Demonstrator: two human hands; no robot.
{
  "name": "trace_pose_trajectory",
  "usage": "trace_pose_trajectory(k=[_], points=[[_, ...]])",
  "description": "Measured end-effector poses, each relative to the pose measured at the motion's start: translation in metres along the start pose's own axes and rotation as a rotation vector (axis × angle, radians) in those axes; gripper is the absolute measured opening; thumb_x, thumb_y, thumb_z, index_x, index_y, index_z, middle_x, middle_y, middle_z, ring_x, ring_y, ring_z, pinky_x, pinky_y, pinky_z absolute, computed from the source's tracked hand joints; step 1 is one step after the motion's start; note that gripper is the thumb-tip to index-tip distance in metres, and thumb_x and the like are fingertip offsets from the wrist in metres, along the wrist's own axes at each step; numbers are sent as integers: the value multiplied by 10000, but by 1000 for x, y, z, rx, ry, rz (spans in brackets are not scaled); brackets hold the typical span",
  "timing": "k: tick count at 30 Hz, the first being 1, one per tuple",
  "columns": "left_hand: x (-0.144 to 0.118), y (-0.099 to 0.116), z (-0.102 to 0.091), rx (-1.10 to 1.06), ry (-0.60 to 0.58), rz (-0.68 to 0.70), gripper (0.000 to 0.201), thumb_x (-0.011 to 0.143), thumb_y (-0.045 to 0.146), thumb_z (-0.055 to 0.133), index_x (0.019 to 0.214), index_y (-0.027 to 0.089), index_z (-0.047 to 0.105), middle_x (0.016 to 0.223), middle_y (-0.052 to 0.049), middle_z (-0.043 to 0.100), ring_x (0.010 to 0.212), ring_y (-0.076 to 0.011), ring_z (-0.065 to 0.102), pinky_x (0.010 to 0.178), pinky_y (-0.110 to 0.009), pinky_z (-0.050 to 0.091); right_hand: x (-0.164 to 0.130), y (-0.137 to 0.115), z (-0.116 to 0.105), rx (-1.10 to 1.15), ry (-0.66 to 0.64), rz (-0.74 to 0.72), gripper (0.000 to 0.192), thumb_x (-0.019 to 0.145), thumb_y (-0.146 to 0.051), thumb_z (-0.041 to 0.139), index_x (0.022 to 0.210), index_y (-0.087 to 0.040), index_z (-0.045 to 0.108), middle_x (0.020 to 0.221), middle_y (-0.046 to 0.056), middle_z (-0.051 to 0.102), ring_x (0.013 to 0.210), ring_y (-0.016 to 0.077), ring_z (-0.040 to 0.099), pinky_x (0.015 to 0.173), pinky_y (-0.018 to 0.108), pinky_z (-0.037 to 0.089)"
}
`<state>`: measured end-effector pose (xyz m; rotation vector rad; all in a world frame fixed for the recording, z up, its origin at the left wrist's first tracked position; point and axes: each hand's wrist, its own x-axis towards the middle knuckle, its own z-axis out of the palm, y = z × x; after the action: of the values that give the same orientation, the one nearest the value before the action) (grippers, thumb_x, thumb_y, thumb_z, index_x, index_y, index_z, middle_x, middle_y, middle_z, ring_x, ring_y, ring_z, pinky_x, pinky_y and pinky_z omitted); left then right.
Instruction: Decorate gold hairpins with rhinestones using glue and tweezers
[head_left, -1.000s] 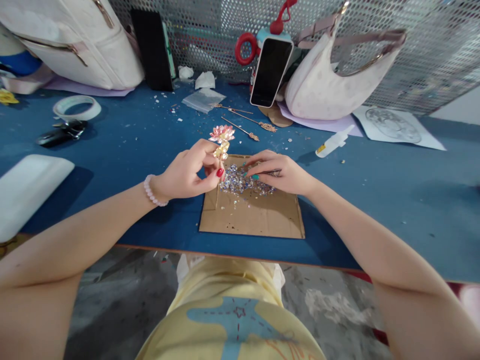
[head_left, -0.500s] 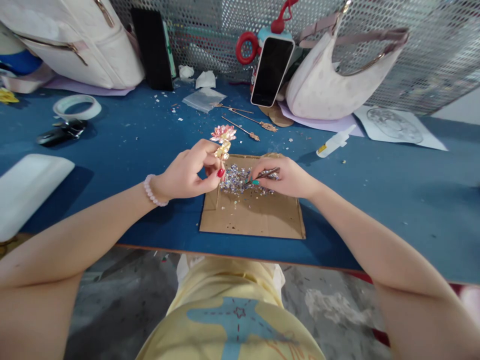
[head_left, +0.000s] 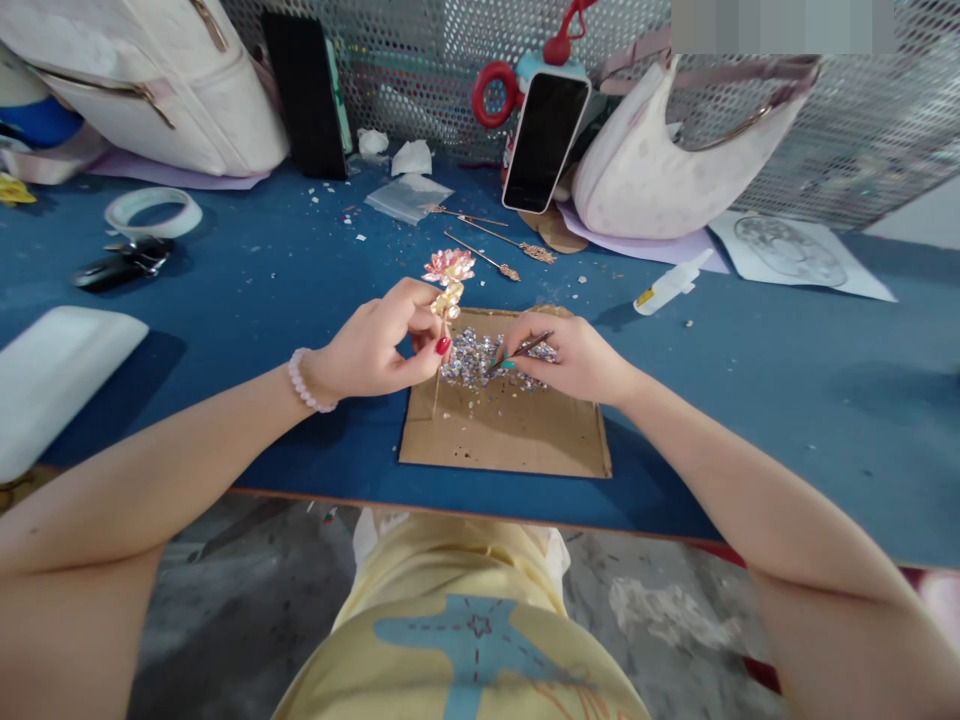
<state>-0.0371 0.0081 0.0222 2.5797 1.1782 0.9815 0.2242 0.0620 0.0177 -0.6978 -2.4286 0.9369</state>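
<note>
My left hand (head_left: 379, 345) pinches the thin stem of a hairpin with a pink and gold flower top (head_left: 448, 270), held upright over the left edge of a brown cardboard sheet (head_left: 510, 435). A pile of small shiny rhinestones (head_left: 472, 362) lies on the cardboard's far half. My right hand (head_left: 574, 355) grips slim metal tweezers (head_left: 525, 349) whose tip points left and down into the pile.
On the blue table (head_left: 750, 350) lie spare gold hairpins (head_left: 487, 243), a small white glue bottle (head_left: 670, 283), a tape roll (head_left: 154, 213), a white block (head_left: 52, 380) and a printed sheet (head_left: 799, 255). A phone (head_left: 544, 140), handbags (head_left: 660, 170) and a mesh screen stand behind.
My right hand has turned and lifted slightly, bringing the tweezers from flat over the pile to a slanted hold with the tip in the rhinestones. My left hand has stayed put.
</note>
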Motion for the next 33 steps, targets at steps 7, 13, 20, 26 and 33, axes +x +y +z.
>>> trace_pose_trajectory(k=[7,13,20,26,33], points=[[0,0,-1,-7,6,22,155,879,246,446,890,157,572,622,-3,675,592,-117,613,582,-219,506,0,-1,1,-9,-7,-1,68,871,-234,577,873,-181,619,932,46,707,854,139,669,762,285,509],[0,0,0,-3,11,29,152,883,254,445,868,170,569,610,5,664,582,-111,607,570,-208,500,0,-2,0,-15,-5,4,62,866,-234,571,866,-189,615,928,38,701,845,138,666,765,292,512],[-1,-2,1,20,10,18,168,868,248,455,895,160,596,605,16,647,598,-115,603,593,-212,503,0,-3,1,-21,5,-3,62,871,-238,572,864,-190,612,930,41,701,851,140,666,778,297,514],[-1,-3,2,23,20,22,179,870,251,451,886,154,601,612,6,654,602,-118,598,581,-213,494,-1,-2,2,-43,-8,-19,62,861,-213,568,877,-185,621,935,44,709,861,146,676,794,296,521],[-1,-2,0,32,7,-3,197,859,264,444,927,169,602,588,22,627,603,-120,591,585,-211,508,-1,-1,2,-64,-9,-44,69,863,-196,570,889,-178,631,941,55,716,875,159,682,807,300,525]])
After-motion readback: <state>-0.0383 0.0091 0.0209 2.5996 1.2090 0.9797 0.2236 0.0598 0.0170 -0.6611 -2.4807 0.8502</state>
